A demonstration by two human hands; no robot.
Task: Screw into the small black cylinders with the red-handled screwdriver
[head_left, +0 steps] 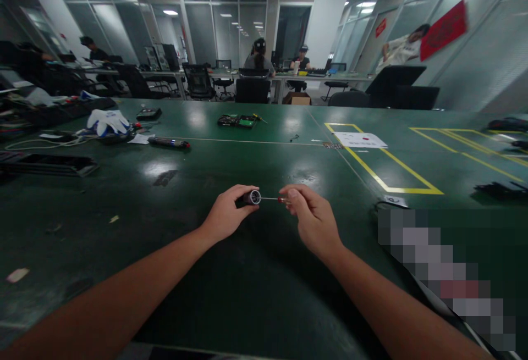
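My left hand [231, 211] grips a short dark cylinder [252, 197] whose round, silver-rimmed end faces right. In my right hand [313, 214] is a small screwdriver with a red collar [281, 200], its handle mostly hidden by my fingers. The thin metal shaft [269, 199] points left and reaches the cylinder's open end; I cannot tell how far in the tip sits. Both hands are held above the green tabletop [214, 288], near the middle of the view.
White gloves [108, 122], a dark pen-like tool [169, 142] and a black case [49, 164] lie at left. An open tool kit [238, 121] stands farther back. Yellow tape [408, 189] and a white sheet [361, 139] are at right. Several people sit beyond the table.
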